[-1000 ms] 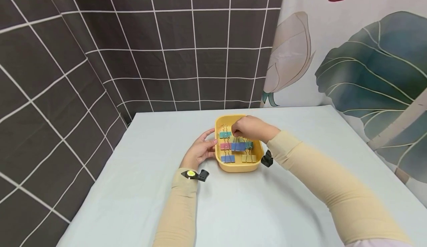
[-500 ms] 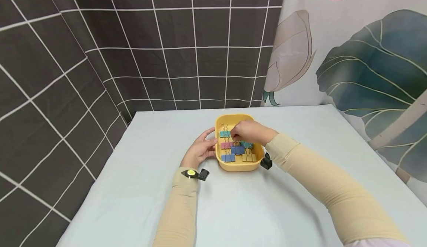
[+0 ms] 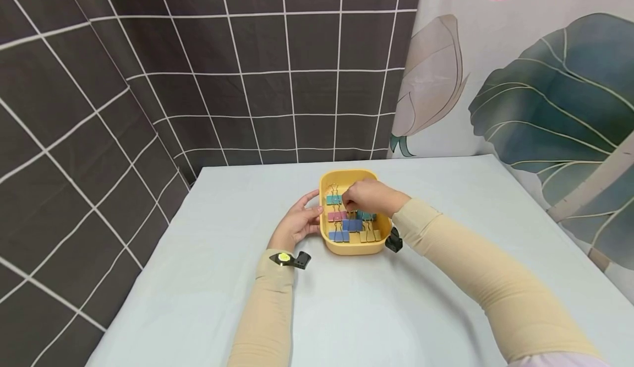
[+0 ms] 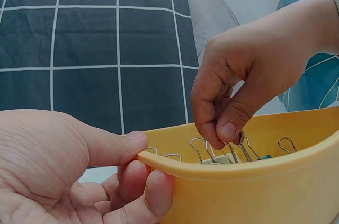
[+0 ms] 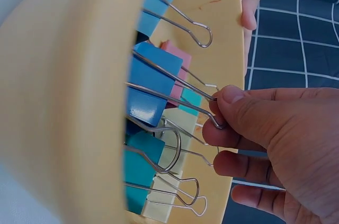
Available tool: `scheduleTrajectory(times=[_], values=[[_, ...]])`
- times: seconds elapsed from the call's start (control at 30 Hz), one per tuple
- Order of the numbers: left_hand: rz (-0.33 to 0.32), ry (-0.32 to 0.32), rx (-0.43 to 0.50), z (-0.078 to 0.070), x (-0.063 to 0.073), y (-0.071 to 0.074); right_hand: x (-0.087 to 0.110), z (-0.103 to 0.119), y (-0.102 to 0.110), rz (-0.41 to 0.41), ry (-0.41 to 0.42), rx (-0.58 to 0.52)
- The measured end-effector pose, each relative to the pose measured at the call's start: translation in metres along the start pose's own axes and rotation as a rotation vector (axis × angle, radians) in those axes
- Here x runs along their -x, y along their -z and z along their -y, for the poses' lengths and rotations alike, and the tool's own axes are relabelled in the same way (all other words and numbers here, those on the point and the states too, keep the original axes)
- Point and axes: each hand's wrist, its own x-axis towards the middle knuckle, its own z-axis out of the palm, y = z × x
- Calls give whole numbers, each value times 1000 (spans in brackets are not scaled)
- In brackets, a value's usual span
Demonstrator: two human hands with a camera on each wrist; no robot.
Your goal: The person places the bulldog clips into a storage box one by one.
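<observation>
A yellow rectangular tub (image 3: 356,249) stands on the table with several coloured binder clips in it. My left hand (image 3: 295,223) grips the tub's left rim, thumb on top and fingers against the outer wall. Over the tub, my right hand (image 3: 372,196) pinches the wire handle of a blue binder clip (image 5: 153,83) between thumb and forefinger. Around that clip lie a pink clip (image 3: 337,216), a turquoise clip (image 3: 334,199), another blue clip (image 3: 339,236), a pale yellow clip (image 3: 370,236) and a green clip (image 3: 366,215).
A white cloth covers the table (image 3: 208,301). Behind it hangs a dark curtain (image 3: 257,92) with a white grid, and a flower-printed curtain (image 3: 545,108) is at the right. The tub's walls rise around the clips.
My right hand has come down slightly toward me, and the blue binder clip sits lower among the others in the tub. My left hand stays on the rim.
</observation>
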Motion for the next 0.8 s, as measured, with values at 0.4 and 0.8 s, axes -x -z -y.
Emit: scheduleTrajectory(times=[0.4, 0.8], values=[[3, -11, -2, 0, 2, -1, 0, 0, -2, -2, -8, 2], [-6, -3, -4, 0, 1, 0, 17, -10, 11, -105, -34, -39]])
